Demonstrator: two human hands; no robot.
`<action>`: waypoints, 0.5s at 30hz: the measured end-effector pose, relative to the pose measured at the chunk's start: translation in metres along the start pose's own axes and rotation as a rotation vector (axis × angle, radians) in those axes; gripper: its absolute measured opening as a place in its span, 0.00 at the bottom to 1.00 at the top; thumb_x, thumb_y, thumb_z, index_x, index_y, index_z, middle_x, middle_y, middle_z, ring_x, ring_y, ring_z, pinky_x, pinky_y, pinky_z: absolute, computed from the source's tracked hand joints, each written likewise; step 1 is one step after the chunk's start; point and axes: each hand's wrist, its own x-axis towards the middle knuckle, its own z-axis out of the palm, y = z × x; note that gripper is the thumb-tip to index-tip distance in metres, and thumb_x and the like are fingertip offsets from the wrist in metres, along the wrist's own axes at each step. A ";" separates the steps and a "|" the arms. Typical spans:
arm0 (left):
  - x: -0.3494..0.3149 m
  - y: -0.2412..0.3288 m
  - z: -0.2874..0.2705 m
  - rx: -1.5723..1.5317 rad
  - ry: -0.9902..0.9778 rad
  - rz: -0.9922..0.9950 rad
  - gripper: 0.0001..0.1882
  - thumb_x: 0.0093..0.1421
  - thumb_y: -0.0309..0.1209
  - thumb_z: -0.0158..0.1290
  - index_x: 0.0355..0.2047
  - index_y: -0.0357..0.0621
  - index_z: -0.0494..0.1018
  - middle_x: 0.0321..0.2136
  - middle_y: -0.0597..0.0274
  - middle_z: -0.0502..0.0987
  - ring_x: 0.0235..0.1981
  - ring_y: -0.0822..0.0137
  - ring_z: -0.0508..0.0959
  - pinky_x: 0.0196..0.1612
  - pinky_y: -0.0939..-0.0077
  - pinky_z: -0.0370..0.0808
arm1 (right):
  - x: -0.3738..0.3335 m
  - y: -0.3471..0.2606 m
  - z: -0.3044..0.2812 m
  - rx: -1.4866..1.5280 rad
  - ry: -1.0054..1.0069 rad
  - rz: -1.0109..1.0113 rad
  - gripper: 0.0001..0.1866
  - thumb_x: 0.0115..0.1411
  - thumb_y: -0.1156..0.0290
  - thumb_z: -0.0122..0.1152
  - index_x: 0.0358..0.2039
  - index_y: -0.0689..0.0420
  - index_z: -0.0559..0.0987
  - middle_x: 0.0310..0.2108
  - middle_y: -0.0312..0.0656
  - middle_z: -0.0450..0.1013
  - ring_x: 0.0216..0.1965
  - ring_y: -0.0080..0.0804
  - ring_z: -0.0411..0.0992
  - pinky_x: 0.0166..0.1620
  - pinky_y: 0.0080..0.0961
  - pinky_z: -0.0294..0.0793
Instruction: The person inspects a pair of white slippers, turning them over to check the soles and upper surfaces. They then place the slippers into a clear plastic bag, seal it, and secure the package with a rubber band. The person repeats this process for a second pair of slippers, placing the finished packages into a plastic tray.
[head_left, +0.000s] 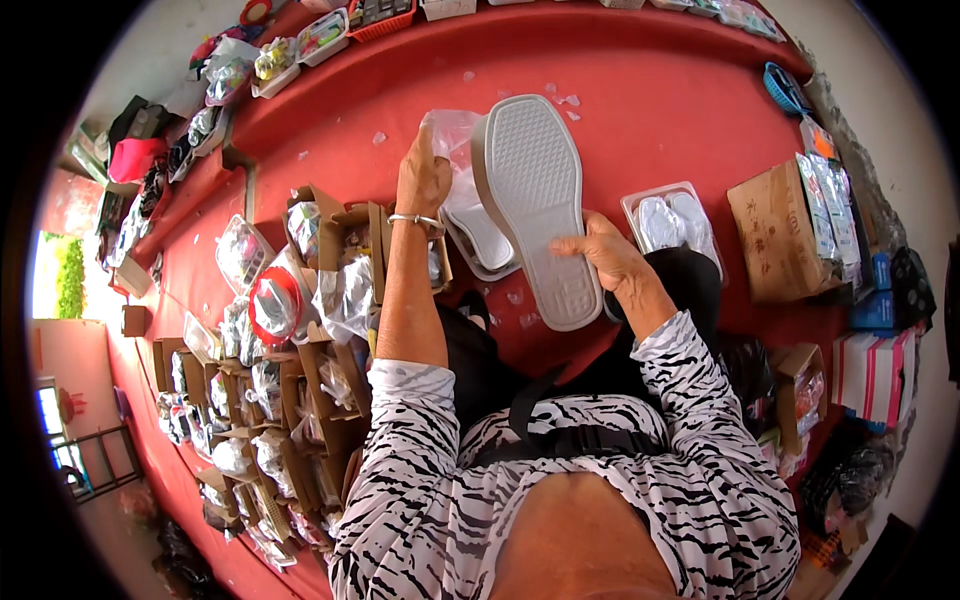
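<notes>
A pale grey shoe sole (540,200) with a textured tread is held up in front of me, its tread side showing. My right hand (612,258) grips it near the lower end, thumb lying across the tread and the other fingers behind. My left hand (426,172) is closed on a thin piece of clear plastic film (453,135), which reaches to the sole's left edge. Partly hidden behind the sole is a white tray (493,270) with a white sole-shaped piece (482,236) in it. A second tray (690,187) holding white pieces stands by my right knee.
Many small cardboard boxes (290,400) with plastic-wrapped goods crowd the left. A large brown carton (775,235) stands at the right. Baskets and trays line a raised red step (560,45) at the back. Small plastic scraps lie on the red floor (330,120).
</notes>
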 end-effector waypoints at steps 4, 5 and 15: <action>-0.001 0.005 0.000 0.009 -0.050 -0.016 0.31 0.45 0.19 0.41 0.54 0.34 0.58 0.38 0.35 0.72 0.37 0.39 0.73 0.39 0.52 0.70 | 0.008 0.006 -0.007 0.080 -0.007 0.001 0.25 0.48 0.81 0.60 0.49 0.67 0.69 0.42 0.47 0.72 0.42 0.35 0.73 0.48 0.30 0.72; -0.001 0.004 0.002 0.013 -0.057 -0.048 0.30 0.46 0.20 0.41 0.54 0.37 0.59 0.39 0.35 0.72 0.39 0.39 0.72 0.41 0.53 0.70 | 0.011 0.006 -0.009 0.084 -0.007 -0.005 0.24 0.49 0.81 0.60 0.49 0.67 0.69 0.42 0.48 0.72 0.41 0.35 0.73 0.48 0.30 0.72; 0.004 0.010 0.004 -0.122 -0.184 -0.306 0.15 0.55 0.34 0.43 0.36 0.37 0.72 0.30 0.37 0.73 0.36 0.39 0.73 0.38 0.52 0.70 | 0.011 0.004 -0.014 0.708 -0.242 0.012 0.26 0.51 0.68 0.59 0.50 0.65 0.68 0.41 0.48 0.73 0.40 0.39 0.75 0.45 0.34 0.75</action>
